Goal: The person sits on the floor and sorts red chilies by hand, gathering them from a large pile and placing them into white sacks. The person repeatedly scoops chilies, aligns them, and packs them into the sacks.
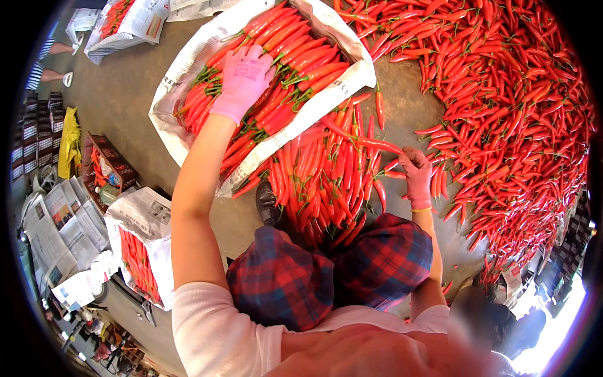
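Note:
My left hand (246, 77), in a pink glove, lies palm down on rows of red chilli peppers (301, 52) in a container lined with newspaper (176, 94). What is under its fingers is hidden. At the right, my gloved right hand (417, 174) pinches one end of a long red chilli pepper (379, 143). That pepper points left over a heap of chilli peppers (325, 174) between the container and my knees. Inside the container the peppers lie side by side, with green stems showing along the rows.
A large pile of loose chilli peppers (509, 108) covers the floor at right. Left stand a paper-lined box of peppers (139, 259), a brown crate (110, 165), a yellow bag (69, 141) and newspaper sheets (61, 221). Another person's legs (54, 75) show upper left; another lined box (127, 28) stands nearby.

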A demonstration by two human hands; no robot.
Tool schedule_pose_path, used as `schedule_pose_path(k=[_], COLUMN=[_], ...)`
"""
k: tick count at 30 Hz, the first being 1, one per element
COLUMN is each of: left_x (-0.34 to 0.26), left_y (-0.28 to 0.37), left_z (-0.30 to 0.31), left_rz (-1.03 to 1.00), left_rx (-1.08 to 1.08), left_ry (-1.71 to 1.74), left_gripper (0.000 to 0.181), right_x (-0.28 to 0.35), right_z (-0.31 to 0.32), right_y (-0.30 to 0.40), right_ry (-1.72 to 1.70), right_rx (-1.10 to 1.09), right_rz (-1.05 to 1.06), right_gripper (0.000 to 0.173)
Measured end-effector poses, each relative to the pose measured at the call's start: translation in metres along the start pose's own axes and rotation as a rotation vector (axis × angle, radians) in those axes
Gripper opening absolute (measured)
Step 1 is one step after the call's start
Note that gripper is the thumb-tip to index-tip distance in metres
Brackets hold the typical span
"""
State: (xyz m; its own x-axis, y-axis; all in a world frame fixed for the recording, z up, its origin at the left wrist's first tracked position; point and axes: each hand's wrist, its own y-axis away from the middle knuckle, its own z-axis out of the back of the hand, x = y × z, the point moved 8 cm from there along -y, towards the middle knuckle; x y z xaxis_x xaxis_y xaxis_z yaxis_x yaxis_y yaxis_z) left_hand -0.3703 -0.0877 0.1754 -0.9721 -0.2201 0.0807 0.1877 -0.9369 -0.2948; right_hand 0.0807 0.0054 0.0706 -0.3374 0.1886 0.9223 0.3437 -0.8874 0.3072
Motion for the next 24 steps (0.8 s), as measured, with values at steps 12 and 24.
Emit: schedule_pose_path(k=[12, 24], left_x=[0.027, 0.033], left_y=[0.001, -0.007], left_z=[0.015, -0.014], left_rz=[0.286, 0.338], left_rx=[0.168, 0.170], left_ry=[0.228, 0.148], left_gripper=[0.030, 0.025], right_x=[0.009, -0.014], right_z=[-0.002, -0.013], right_y=[0.009, 0.007], right_ry=[-0.028, -0.058], right_rx=[-0.012, 0.015], right_rz=[0.010, -0.066], right_gripper=[0.010, 0.012])
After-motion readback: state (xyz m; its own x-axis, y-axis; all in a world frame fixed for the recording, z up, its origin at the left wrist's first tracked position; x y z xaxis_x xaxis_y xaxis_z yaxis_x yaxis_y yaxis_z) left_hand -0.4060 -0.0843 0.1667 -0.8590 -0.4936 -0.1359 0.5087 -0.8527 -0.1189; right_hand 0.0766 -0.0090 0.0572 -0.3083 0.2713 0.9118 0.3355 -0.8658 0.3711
